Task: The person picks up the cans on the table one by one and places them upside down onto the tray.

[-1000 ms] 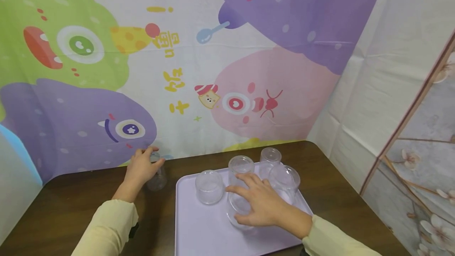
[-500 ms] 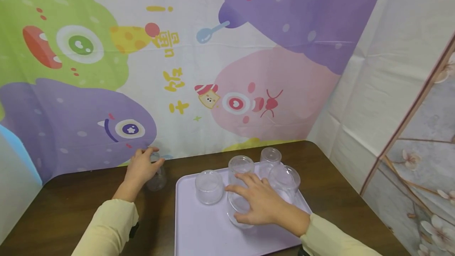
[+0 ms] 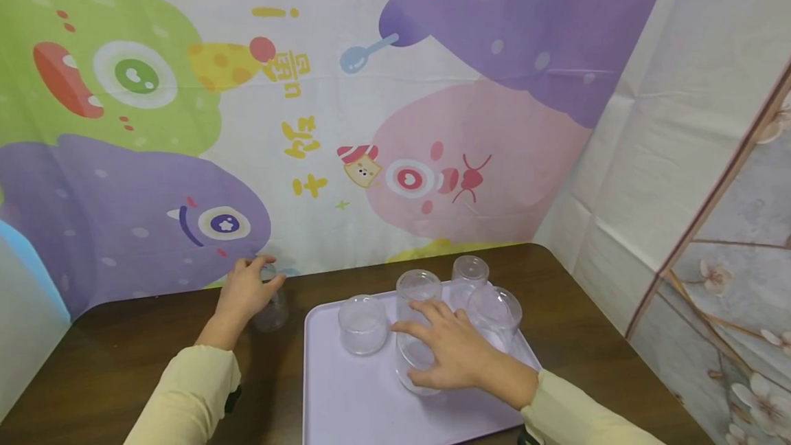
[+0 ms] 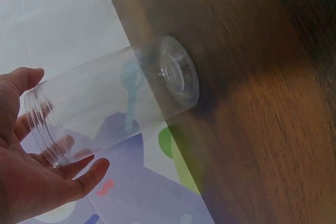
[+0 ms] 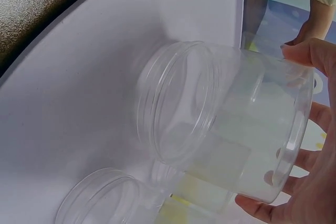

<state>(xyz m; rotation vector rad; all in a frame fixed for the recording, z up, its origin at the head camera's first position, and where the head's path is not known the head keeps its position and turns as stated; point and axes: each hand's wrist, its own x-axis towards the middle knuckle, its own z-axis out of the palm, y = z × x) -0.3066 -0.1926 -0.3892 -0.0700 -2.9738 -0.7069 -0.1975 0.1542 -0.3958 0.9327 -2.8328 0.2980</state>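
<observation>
My left hand (image 3: 243,292) holds a tall clear plastic jar (image 4: 105,103) by its threaded mouth, thumb on one side and fingers round the other. The jar stands upright on the brown table, left of the tray. My right hand (image 3: 460,349) spans the upturned base of a wider clear jar (image 5: 257,114), gripping it with spread thumb and fingers. That jar's threaded mouth faces down on the pale purple tray (image 3: 346,411). Behind it stands another clear jar (image 3: 419,287), partly covered by the right hand.
A short clear jar (image 3: 362,326) sits at the tray's left. Two more clear jars, a wide one (image 3: 496,311) and a narrow one (image 3: 469,273), stand toward its back right. A cartoon-printed cloth (image 3: 327,239) hangs behind the table (image 3: 154,342).
</observation>
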